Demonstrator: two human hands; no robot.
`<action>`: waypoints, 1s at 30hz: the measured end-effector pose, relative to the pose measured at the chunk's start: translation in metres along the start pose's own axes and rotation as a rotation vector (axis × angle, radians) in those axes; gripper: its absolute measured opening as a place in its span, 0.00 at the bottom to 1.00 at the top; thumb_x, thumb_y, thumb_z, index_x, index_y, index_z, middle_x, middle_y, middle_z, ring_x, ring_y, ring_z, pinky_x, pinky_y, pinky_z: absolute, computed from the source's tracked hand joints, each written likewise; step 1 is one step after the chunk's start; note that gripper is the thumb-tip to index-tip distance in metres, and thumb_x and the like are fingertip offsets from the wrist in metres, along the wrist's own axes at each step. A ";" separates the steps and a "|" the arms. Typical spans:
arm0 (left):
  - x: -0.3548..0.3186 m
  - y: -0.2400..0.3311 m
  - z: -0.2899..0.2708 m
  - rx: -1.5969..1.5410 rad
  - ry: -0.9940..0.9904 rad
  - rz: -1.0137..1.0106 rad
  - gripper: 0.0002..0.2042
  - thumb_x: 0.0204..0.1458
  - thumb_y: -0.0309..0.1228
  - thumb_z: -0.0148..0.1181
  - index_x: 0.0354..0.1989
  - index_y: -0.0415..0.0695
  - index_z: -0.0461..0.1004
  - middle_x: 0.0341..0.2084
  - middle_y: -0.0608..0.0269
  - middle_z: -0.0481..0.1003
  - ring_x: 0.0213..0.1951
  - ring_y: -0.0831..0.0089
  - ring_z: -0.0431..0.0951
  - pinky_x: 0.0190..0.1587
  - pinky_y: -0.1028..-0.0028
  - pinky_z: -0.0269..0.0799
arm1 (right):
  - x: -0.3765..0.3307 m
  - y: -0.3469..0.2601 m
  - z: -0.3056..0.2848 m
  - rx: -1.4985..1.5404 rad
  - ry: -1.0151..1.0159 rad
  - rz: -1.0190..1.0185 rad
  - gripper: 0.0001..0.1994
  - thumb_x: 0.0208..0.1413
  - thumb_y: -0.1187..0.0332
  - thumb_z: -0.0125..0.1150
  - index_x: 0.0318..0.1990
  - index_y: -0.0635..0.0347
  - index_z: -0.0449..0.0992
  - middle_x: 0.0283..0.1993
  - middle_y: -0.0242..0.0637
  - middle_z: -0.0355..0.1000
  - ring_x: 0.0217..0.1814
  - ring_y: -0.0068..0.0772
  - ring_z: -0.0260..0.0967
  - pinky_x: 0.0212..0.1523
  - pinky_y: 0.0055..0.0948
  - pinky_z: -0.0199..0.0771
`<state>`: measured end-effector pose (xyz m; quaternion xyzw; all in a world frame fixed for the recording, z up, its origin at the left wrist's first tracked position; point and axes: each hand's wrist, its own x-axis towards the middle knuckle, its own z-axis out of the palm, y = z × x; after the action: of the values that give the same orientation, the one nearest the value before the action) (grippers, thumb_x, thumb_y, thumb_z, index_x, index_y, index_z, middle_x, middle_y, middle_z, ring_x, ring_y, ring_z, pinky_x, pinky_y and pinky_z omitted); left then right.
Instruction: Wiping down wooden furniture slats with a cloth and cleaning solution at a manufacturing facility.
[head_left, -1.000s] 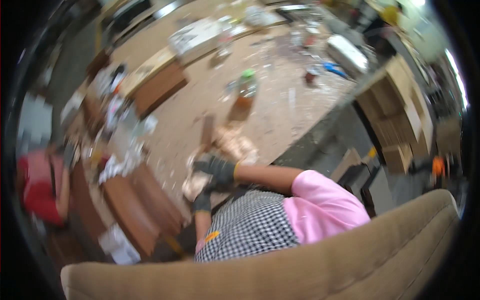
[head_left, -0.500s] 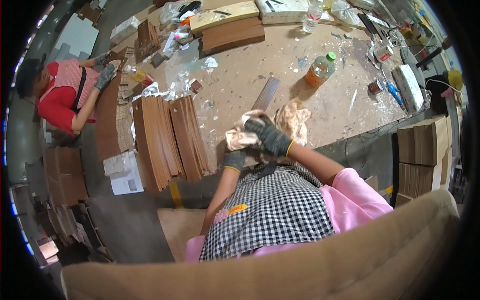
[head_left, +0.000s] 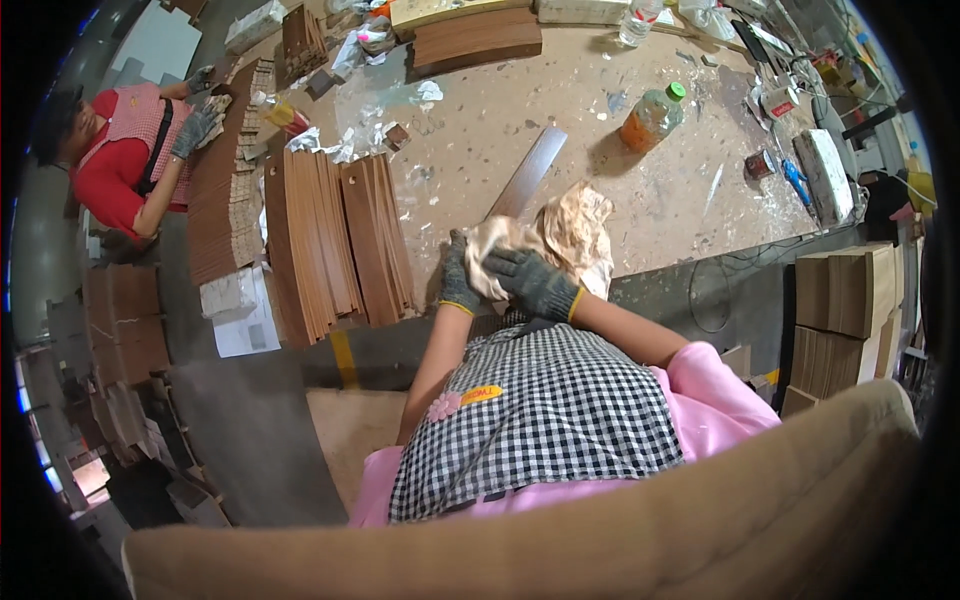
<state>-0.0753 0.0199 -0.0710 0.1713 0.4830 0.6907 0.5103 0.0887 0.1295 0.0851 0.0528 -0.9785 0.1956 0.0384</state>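
Both my hands wear dark grey knit gloves with yellow cuffs and work at the table's near edge. My left hand (head_left: pixel 456 278) is closed at the near part of a narrow brown wooden strip (head_left: pixel 532 170), whose far end points away to the right. My right hand (head_left: pixel 537 284) is closed on a cream rag (head_left: pixel 492 242) lying over the strip's near part, which is hidden beneath it. Right beside that hand sits a second, crumpled cream cloth (head_left: pixel 580 228), partly over the table edge.
Stacked brown wooden slats (head_left: pixel 315 240) stand left of my hands. An orange-filled bottle with a green cap (head_left: pixel 652 120) stands beyond the cloth. Blue cutter (head_left: pixel 795 182) and small tin (head_left: pixel 759 165) lie right. At far left a gloved co-worker (head_left: pixel 130 155) handles slats. Cardboard stacks (head_left: pixel 845 290) stand right.
My left hand has come up from beneath the rag to its left side. My right hand and the rag have shifted slightly nearer me. More of the strip shows, its far end farther right.
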 end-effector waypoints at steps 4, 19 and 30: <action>-0.008 0.062 0.063 -0.474 0.345 -0.284 0.20 0.60 0.28 0.58 0.60 0.36 0.66 0.50 0.45 0.74 0.53 0.53 0.75 0.59 0.59 0.75 | -0.056 0.016 -0.049 0.683 -0.165 0.614 0.16 0.54 0.63 0.62 0.49 0.60 0.78 0.47 0.48 0.77 0.50 0.45 0.75 0.56 0.42 0.72; 0.014 0.022 0.007 -0.007 -0.418 0.263 0.10 0.66 0.32 0.44 0.41 0.43 0.73 0.23 0.53 0.78 0.22 0.54 0.77 0.31 0.53 0.79 | 0.000 0.031 -0.015 0.198 0.131 0.244 0.32 0.56 0.54 0.59 0.68 0.53 0.64 0.69 0.49 0.61 0.73 0.48 0.55 0.74 0.48 0.48; -0.008 0.072 0.078 -0.570 0.238 -0.273 0.19 0.67 0.36 0.48 0.60 0.38 0.68 0.55 0.44 0.71 0.55 0.51 0.74 0.57 0.48 0.77 | -0.007 0.124 -0.001 -0.214 0.288 0.583 0.31 0.65 0.47 0.42 0.72 0.48 0.58 0.74 0.40 0.57 0.79 0.42 0.46 0.77 0.52 0.36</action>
<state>-0.0543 0.0500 0.0287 -0.1263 0.3452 0.7382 0.5656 0.0814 0.2441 0.0382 -0.2617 -0.9520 0.0998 0.1237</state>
